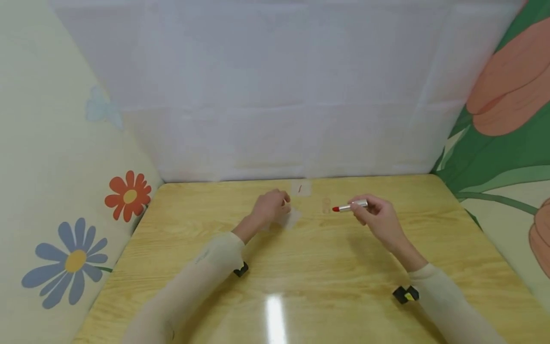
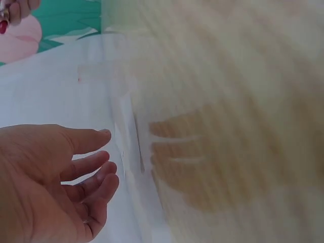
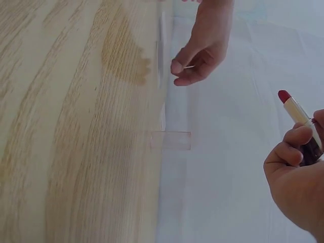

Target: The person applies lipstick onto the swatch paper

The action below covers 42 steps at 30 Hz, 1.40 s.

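Observation:
My right hand (image 1: 378,217) pinches an uncapped lipstick (image 1: 350,206) above the table. Its red tip points left in the head view; the right wrist view shows the lipstick (image 3: 298,114) with a pale upper part and a dark base. A clear cap (image 1: 326,206) stands upright on the table, left of the tip. My left hand (image 1: 270,206) hovers over white paper (image 1: 292,219), its thumb and loosely bent fingers apart with nothing visible between them in the left wrist view. Behind it lies a small white paper (image 1: 303,190) bearing a short red stroke.
The wooden table (image 1: 309,267) ends at a white sheet (image 1: 258,95) hanging at the back. Flower-painted walls (image 1: 26,167) flank it on both sides. Small black devices sit under both wrists. A bright reflection lies near the front.

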Tool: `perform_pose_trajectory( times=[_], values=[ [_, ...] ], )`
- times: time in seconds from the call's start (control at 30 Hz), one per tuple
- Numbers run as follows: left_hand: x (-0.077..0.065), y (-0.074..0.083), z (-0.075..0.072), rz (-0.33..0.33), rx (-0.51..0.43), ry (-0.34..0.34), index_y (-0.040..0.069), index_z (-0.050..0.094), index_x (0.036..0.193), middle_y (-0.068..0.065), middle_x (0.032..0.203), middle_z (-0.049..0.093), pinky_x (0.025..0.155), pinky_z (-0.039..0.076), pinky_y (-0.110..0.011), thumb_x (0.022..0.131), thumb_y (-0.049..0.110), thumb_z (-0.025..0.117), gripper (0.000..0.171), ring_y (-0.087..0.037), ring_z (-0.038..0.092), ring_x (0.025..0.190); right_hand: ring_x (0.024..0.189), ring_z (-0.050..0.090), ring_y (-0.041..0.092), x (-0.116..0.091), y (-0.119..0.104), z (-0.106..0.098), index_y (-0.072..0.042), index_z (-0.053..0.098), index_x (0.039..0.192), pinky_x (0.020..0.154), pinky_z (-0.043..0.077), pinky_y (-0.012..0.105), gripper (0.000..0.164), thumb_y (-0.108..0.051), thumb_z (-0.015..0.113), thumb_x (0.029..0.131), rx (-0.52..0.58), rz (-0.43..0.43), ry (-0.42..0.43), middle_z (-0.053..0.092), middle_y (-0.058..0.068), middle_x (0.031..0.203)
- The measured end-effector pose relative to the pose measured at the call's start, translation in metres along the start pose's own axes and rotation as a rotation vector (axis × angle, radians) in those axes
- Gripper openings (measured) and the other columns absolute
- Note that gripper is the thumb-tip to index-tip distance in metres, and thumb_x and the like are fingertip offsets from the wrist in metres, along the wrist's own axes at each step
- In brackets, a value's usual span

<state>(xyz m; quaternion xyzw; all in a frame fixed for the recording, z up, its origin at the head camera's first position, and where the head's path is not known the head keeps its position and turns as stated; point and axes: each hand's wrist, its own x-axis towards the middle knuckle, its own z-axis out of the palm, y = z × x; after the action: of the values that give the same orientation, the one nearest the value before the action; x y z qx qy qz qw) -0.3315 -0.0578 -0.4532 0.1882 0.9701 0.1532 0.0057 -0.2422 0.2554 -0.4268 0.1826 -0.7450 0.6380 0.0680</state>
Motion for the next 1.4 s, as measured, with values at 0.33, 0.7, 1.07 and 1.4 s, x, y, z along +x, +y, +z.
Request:
perform_pose_trajectory(
  times=[0.33, 0.7, 1.07, 1.4],
  values=[
    [-0.034, 0.017, 0.004, -0.062, 0.21, -0.094, 0.009, 0.071, 0.11, -0.013, 0.116, 0.057, 0.096, 0.041, -0.056, 0.09, 0.041, 0.078, 0.038, -0.034, 0.052, 0.107, 0.063, 0.05, 0.014, -0.002, 0.004, 0.003, 0.005, 0.069, 0.111, 0.053, 0.043, 0.025, 0.022, -0.015, 0.066, 0.102, 0.0, 0.018, 0.0, 0.059, 0.009, 0.075],
    [-0.047, 0.019, 0.014, -0.016, 0.14, -0.101, 0.011, 0.068, 0.125, -0.01, 0.115, 0.057, 0.092, 0.043, -0.051, 0.092, 0.046, 0.075, 0.049, -0.031, 0.053, 0.107, 0.061, 0.047, 0.015, -0.003, 0.01, 0.008, 0.002, 0.071, 0.111, 0.048, 0.035, 0.024, 0.016, -0.008, 0.066, 0.1, -0.05, 0.023, -0.04, 0.058, 0.01, 0.074],
    [-0.053, 0.022, 0.011, -0.022, 0.044, -0.102, 0.007, 0.067, 0.129, -0.011, 0.116, 0.06, 0.091, 0.041, -0.052, 0.092, 0.043, 0.075, 0.052, -0.029, 0.057, 0.103, 0.06, 0.046, 0.017, 0.014, 0.009, 0.019, -0.004, 0.072, 0.111, 0.048, 0.034, 0.026, 0.015, -0.015, 0.067, 0.101, -0.133, 0.036, -0.143, 0.057, 0.011, 0.075],
    [-0.047, 0.025, 0.007, -0.024, -0.014, -0.105, 0.003, 0.07, 0.119, -0.009, 0.109, 0.069, 0.092, 0.047, -0.053, 0.092, 0.025, 0.078, 0.035, -0.024, 0.063, 0.098, 0.059, 0.05, 0.014, 0.023, 0.029, 0.039, -0.002, 0.073, 0.109, 0.049, 0.041, 0.025, 0.016, -0.015, 0.07, 0.099, -0.096, 0.037, -0.245, 0.063, 0.023, 0.082]
  ],
)
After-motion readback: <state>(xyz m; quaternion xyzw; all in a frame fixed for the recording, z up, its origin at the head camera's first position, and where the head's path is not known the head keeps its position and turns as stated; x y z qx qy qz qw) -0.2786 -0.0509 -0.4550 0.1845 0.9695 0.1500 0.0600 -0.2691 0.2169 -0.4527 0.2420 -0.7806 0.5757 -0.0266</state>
